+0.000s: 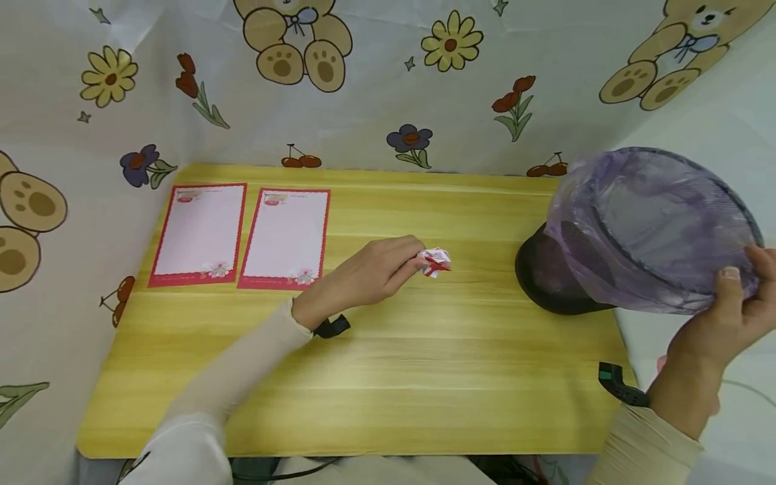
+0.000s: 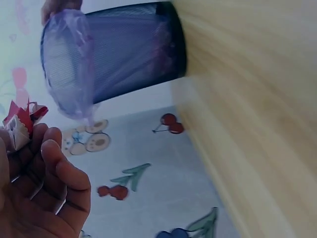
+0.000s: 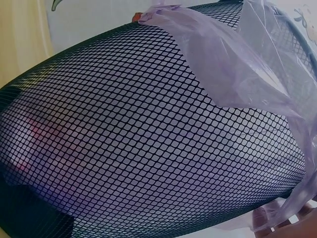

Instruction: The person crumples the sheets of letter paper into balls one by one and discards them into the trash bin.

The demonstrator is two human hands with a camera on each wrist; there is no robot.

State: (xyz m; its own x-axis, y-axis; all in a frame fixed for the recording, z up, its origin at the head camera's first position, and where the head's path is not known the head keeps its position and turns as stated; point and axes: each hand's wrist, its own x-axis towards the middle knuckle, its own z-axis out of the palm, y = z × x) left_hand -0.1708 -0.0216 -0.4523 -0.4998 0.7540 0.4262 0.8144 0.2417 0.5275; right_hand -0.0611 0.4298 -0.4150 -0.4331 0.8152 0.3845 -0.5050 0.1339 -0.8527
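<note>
A crumpled red and white paper (image 1: 434, 262) is pinched in the fingertips of my left hand (image 1: 378, 273), above the middle of the table; the left wrist view shows the same paper (image 2: 21, 126) and the hand (image 2: 47, 188) with curled fingers. My right hand (image 1: 730, 323) grips the rim of a black mesh bin (image 1: 564, 279) lined with a translucent purple bag (image 1: 576, 202). The bin leans at the table's right side. Through the mesh (image 3: 148, 124) in the right wrist view, blurry reddish contents show near the bottom.
Two red-bordered white sheets (image 1: 203, 232) (image 1: 287, 236) lie side by side on the left of the yellow wood-grain table (image 1: 424, 377). A patterned cloth (image 1: 358, 121) with bears and flowers stands behind the table and along its left side.
</note>
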